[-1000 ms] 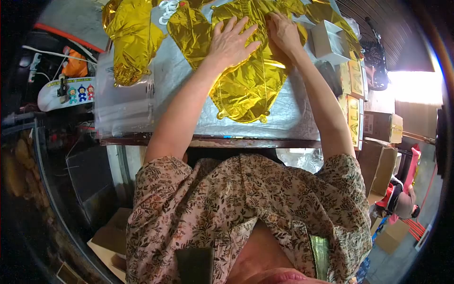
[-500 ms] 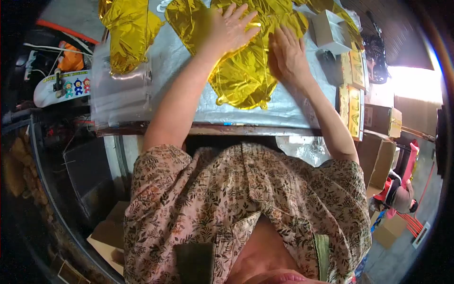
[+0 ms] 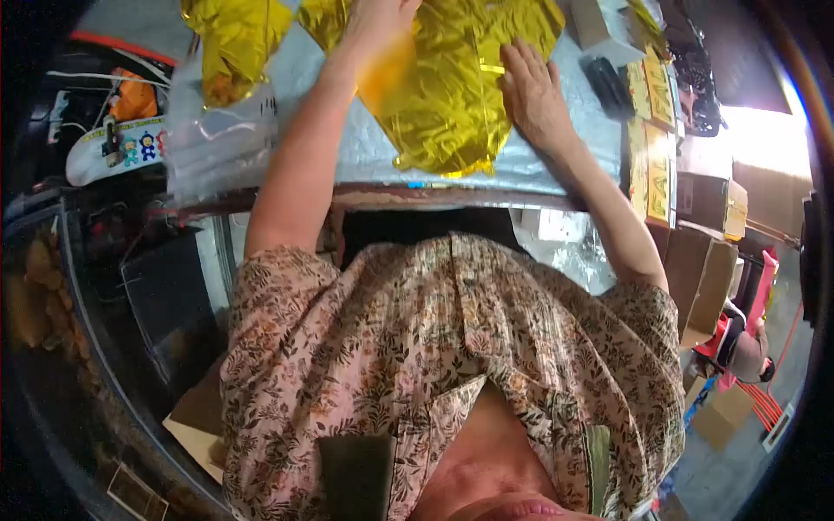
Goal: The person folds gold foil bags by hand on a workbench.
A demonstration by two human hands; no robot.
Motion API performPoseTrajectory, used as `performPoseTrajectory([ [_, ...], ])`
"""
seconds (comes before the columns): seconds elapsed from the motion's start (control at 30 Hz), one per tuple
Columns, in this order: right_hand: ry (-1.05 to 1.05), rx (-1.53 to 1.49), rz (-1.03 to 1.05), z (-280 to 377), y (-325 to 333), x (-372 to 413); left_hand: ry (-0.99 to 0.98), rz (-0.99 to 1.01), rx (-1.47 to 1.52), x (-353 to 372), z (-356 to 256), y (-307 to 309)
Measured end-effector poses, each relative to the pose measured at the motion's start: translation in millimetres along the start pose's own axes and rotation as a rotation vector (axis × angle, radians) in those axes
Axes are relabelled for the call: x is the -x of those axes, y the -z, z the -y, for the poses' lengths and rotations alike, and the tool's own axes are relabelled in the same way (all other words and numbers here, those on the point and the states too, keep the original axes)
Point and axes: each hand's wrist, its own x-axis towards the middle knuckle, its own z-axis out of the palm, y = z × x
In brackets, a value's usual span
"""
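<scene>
A crinkled gold foil balloon (image 3: 452,104) lies flat, its narrower end with small corner tabs toward me. My left hand (image 3: 382,19) is over its far left part, cut off by the top of the view. The thumb shows stretched out, but most of the fingers are out of sight. On the balloon's right edge rests my right hand (image 3: 534,100), open, fingers extended and lying flat. Another gold foil piece (image 3: 234,43) lies to the left, apart from both hands.
The table (image 3: 360,156) has a silvery plastic cover, with clear plastic (image 3: 213,148) at its left. On the right are a white box (image 3: 599,30), a dark object (image 3: 608,87) and yellow printed boxes (image 3: 651,169). Another person (image 3: 743,343) is farther right, beyond cardboard boxes (image 3: 695,286).
My left hand has moved away from me, partly past the top of the view. My right hand stays at the foil's right edge. The whole table scene sits slightly higher in view.
</scene>
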Motion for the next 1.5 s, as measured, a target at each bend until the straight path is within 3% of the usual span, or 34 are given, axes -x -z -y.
performPoseTrajectory([
  [0.1, -0.017, -0.003, 0.009, 9.0, 8.0, 6.4, 0.083, -0.017, -0.062, -4.4, 57.1, -6.3],
  [0.13, -0.022, -0.016, 0.030, 10.8, 9.8, 7.0, 0.140, 0.095, -0.224, -13.1, 78.8, -6.3],
  [0.17, -0.027, -0.010, 0.045, 11.5, 11.0, 6.4, 0.202, 0.207, -0.386, -21.1, 81.7, -0.8],
  [0.3, -0.043, 0.004, 0.042, 10.3, 7.3, 7.2, 0.274, 0.115, -0.450, -59.5, 59.3, -0.8],
  [0.37, -0.049, 0.007, 0.039, 11.5, 7.5, 7.2, 0.394, 0.345, -0.272, -79.3, 40.0, 2.0],
  [0.47, -0.075, 0.009, 0.064, 12.4, 9.0, 8.0, 0.330, 0.293, -0.150, -86.5, 47.3, -14.4],
  [0.53, -0.068, 0.009, 0.053, 11.1, 6.4, 9.1, 0.243, 0.426, -0.181, -95.7, 88.5, -31.4],
  [0.57, -0.068, 0.026, 0.057, 11.3, 7.0, 8.8, 0.254, 0.187, -0.124, -87.9, 78.3, -34.7],
  [0.7, -0.056, 0.021, 0.022, 10.5, 5.1, 9.3, 0.342, 0.386, -0.180, -93.6, 50.2, -1.1],
  [0.77, -0.044, 0.009, 0.010, 8.8, 5.0, 8.4, 0.274, 0.270, -0.181, -80.0, 40.7, 13.3],
  [0.8, -0.031, 0.001, -0.003, 8.6, 5.0, 10.3, 0.109, 0.154, -0.081, -66.8, 47.5, 13.8],
  [0.83, -0.014, 0.008, -0.023, 7.7, 4.1, 9.8, 0.122, 0.169, -0.078, -54.0, 31.7, 23.6],
  [0.9, -0.006, 0.007, -0.033, 6.5, 2.3, 6.8, 0.475, 0.288, 0.121, -38.8, -14.5, 57.4],
  [0.97, 0.028, 0.075, -0.007, 2.0, -1.5, 9.6, 0.397, 0.431, -0.383, -2.6, 12.1, 71.1],
  [1.0, 0.025, 0.066, 0.012, 8.7, 5.3, 13.1, 0.214, 0.336, 0.049, 15.7, -20.3, 89.1],
  [1.03, -0.011, -0.008, 0.001, 14.2, 12.4, 8.5, 0.217, 0.333, 0.047, 31.1, -20.2, 92.3],
  [1.1, -0.071, -0.052, 0.073, 21.1, 23.4, 3.6, -0.041, 0.252, -0.241, 68.9, -20.3, 96.5],
  [1.17, -0.064, -0.066, 0.065, 19.9, 22.0, 3.5, 0.044, 0.245, -0.185, 95.3, -34.0, 94.7],
  [1.23, -0.063, -0.076, 0.063, 16.6, 21.0, 2.9, -0.077, 0.199, -0.170, 113.0, -40.8, 92.6],
  [1.3, 0.026, 0.040, 0.123, 14.2, 20.8, 3.1, -0.037, 0.222, -0.120, 124.9, -57.6, 87.2],
  [1.37, -0.055, -0.056, 0.059, 17.2, 18.4, 2.9, -0.004, 0.236, -0.075, 130.1, -75.3, 81.5],
  [1.5, -0.083, -0.077, 0.051, 15.4, 16.4, 3.8, -0.150, 0.279, -0.248, 137.0, -84.5, 70.5],
])
